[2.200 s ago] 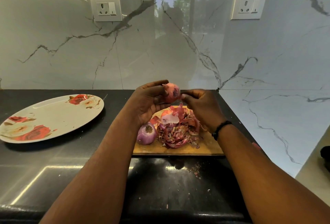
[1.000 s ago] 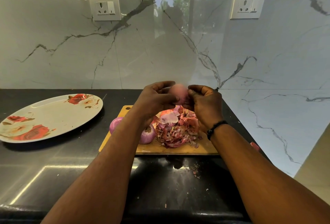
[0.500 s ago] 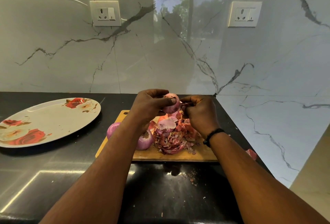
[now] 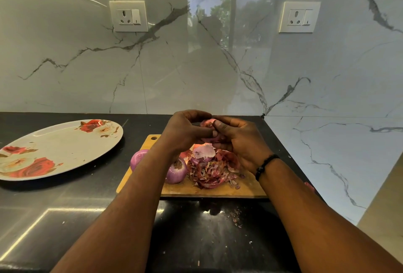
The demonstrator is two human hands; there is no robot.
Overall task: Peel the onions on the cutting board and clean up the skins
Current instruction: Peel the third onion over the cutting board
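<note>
Above the wooden cutting board (image 4: 250,188) I hold a pink onion (image 4: 208,123) between both hands. My left hand (image 4: 185,131) grips it from the left with curled fingers. My right hand (image 4: 237,142) closes on it from the right, its thumb pressing near the top. Most of that onion is hidden by my fingers. A heap of red-purple onion skins (image 4: 212,169) lies on the board's middle. Two peeled purple onions sit on the board's left part: one (image 4: 176,170) beside the heap, another (image 4: 137,157) partly behind my left forearm.
A large oval plate (image 4: 58,148) with red rose prints lies on the black counter (image 4: 65,218) to the left. Small skin flakes (image 4: 236,218) are scattered on the counter in front of the board. A marble wall with two sockets stands behind; the counter ends at the right.
My hands have come closer around the onion and turned it; my right thumb now sits on its top. The camera has tilted slightly downward.
</note>
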